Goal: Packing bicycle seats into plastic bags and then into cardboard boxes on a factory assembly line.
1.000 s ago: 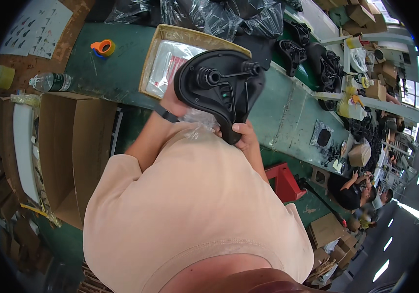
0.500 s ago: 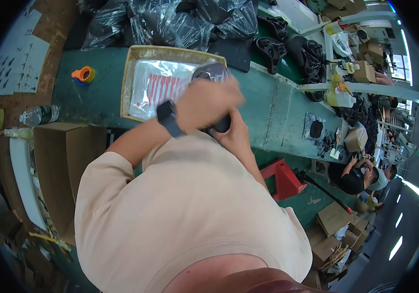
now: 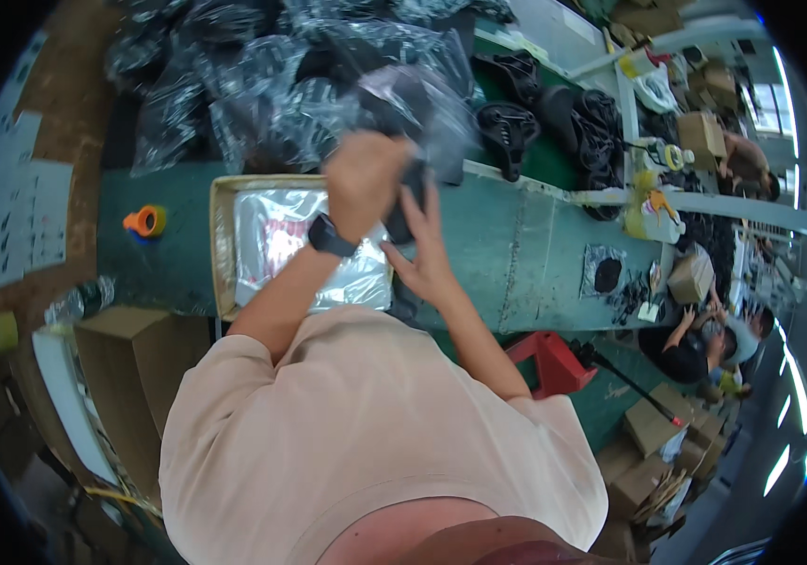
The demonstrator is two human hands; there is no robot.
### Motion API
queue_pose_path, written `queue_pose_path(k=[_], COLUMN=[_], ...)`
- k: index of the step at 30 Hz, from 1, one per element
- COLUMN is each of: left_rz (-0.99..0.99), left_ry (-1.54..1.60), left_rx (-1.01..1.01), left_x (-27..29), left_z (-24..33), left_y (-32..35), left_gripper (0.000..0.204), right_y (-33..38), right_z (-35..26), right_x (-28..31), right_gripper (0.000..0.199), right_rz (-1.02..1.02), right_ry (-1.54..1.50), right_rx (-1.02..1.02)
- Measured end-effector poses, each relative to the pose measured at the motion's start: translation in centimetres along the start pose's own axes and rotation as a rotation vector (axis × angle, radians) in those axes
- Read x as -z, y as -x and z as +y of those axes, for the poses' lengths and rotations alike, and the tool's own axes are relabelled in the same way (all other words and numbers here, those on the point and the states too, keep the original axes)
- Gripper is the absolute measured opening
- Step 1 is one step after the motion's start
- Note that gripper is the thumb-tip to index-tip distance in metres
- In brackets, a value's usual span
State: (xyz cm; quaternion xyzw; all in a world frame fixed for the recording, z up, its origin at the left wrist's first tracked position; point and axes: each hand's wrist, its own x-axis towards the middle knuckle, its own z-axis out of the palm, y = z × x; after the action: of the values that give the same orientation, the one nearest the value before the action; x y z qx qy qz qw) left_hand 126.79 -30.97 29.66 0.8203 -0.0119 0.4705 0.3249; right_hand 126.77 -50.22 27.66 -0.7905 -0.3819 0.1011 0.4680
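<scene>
My left hand [image 3: 364, 179], with a black watch [image 3: 331, 235] on its wrist, is raised over the green table [image 3: 526, 254] and grips a black moulded part [image 3: 405, 209]. The part's upper end is inside a clear plastic bag [image 3: 422, 104]. My right hand [image 3: 427, 259] holds the lower end of the same part from the right, fingers spread along it. Both hands are above the far right corner of a shallow tan tray [image 3: 223, 247] that holds flat clear bags. Most of the part is hidden by my hands and the bag.
A heap of bagged black parts [image 3: 234, 85] fills the table's far side, with loose black parts [image 3: 573, 113] to the right. An orange tape roll [image 3: 144, 221] lies left of the tray. Open cardboard boxes [image 3: 130, 367] stand at my left, a red tool [image 3: 546, 363] at my right. A co-worker [image 3: 704, 339] crouches farther right.
The black part, held low in front of me a second ago, has gone up and away from me into the clear bag. My head has tilted, showing more of the far table.
</scene>
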Motion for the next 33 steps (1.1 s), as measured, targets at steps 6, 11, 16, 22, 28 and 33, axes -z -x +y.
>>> queue_pose_path(k=[6, 11, 16, 22, 28, 33], left_rz=[0.538, 0.287, -0.428, -0.975, -0.959, -0.880], left_ry=[-0.053, -0.299, -0.206, -0.129, -0.212, -0.151], left_rx=[0.656, 0.675, 0.738, 0.716, 0.658, 0.698], left_x=[7.0, 11.5, 4.5, -6.1, -6.6, -4.5], left_z=[-24.1, -20.2, -10.6, -4.9, -6.5, -5.0], left_y=[-2.5, 1.9, 17.5, 27.3, 34.7, 35.5], left_gripper=[0.018, 0.019, 0.025, 0.015, 0.019, 0.019], right_y=[-12.7, -9.6, -8.3, 0.0, 22.7, 35.2], right_z=[21.6, 45.1, 50.0, 40.4, 24.4, 12.5], right_x=[6.6, 14.5, 12.9, 8.8, 3.2, 1.7], right_gripper=[0.070, 0.140, 0.116, 0.099, 0.090, 0.091], right_rz=[0.485, 0.480, 0.266, 0.201, 0.131, -0.012], right_ry=[0.223, 0.778, 0.657, 0.508, 0.365, 0.235], right_rx=[-0.153, -0.953, -1.035, -1.017, -0.958, -1.313])
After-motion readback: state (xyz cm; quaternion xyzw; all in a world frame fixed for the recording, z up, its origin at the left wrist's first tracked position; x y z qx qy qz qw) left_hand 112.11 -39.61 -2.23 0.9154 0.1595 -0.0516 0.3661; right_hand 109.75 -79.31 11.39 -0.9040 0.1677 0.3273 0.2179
